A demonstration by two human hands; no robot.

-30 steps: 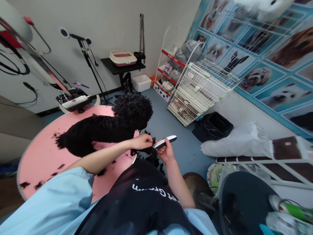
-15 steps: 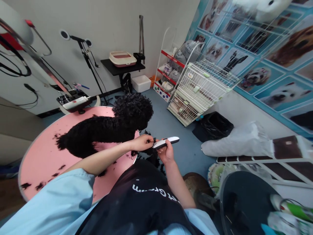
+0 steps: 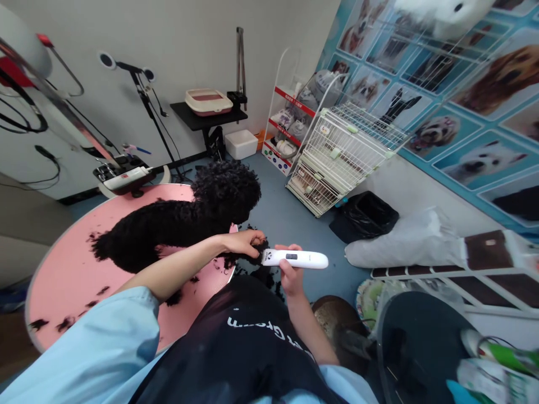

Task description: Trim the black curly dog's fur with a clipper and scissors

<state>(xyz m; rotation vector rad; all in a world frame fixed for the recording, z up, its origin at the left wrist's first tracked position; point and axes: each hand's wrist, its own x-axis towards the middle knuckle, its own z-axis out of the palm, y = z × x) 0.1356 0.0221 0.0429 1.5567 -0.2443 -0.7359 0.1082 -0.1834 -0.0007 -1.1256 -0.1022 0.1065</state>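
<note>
Left hand: your left hand [image 3: 244, 242] has its fingers bent at a black tuft [image 3: 254, 252]; whether they are closed on it, cannot tell. Right hand: your right hand [image 3: 291, 274] grips the white clipper [image 3: 309, 259], switch side up, blade end against or just beside the tuft. The clipper lies past the edge of the round pink table [image 3: 63, 269], in front of your apron [image 3: 227, 359]. On the table, the black curly-coated dog [image 3: 155, 224]; loose dark clippings lie around it.

Containers:
- Black caddy [image 3: 137, 187] at the table's far rim: holds a white device [image 3: 127, 178] and small metal tools, too small to identify.
- Cream tray [image 3: 209, 110] on the black side table [image 3: 189, 119]: pinkish inside, contents not legible.
- White basin [image 3: 241, 150] on the floor near it: contents unclear.
- Rack [image 3: 295, 102] with red-edged shelves: pale wrapped goods on several levels.
- Wire cage [image 3: 336, 152] beside the rack: interior hard to read.
- Black-lined bin [image 3: 350, 216]: dark inside, contents cannot be told.
</note>
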